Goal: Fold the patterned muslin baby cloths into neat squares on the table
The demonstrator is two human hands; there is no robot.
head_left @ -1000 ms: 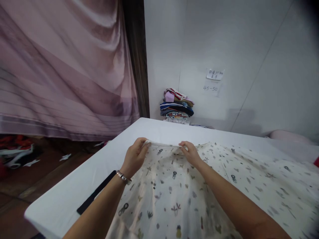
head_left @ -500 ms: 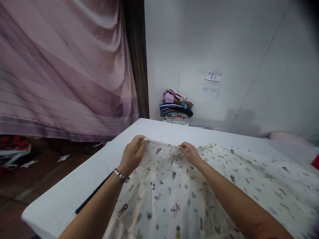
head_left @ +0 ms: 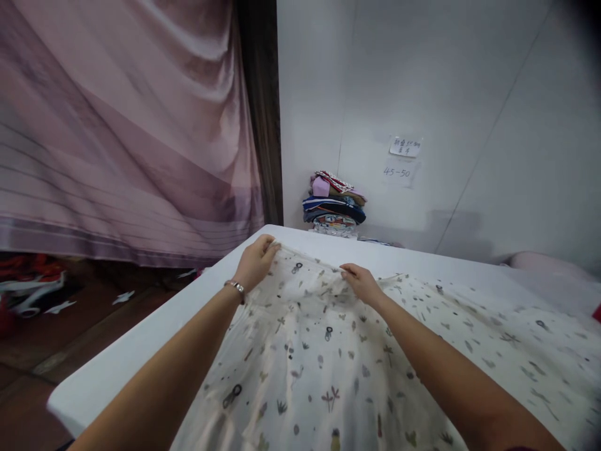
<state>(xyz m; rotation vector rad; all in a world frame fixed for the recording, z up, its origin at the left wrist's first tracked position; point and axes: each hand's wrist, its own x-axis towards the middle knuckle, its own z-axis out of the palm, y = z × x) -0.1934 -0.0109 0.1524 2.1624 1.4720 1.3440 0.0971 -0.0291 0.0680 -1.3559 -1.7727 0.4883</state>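
A thin white fabric [head_left: 314, 363] printed with small plants and figures spreads over the white table and runs off the bottom of the view. My left hand [head_left: 257, 260] pinches the fabric's far left corner close to the table's back-left corner. Further right along the same far edge, my right hand [head_left: 362, 283] is closed on the cloth between thumb and fingers. Between the two hands the edge runs fairly straight, with soft folds below it. A bracelet [head_left: 235, 289] circles my left wrist.
The white table [head_left: 126, 351] has its left edge beside my left arm. A stack of folded cloths [head_left: 334, 203] stands behind it against the wall, below two paper notes [head_left: 404, 147]. A pink curtain [head_left: 141, 138] hangs at left above the tiled floor.
My left hand has moved up and away toward the table's back edge, carrying the fabric corner. The right hand has shifted slightly, and the edge between them lies flatter.
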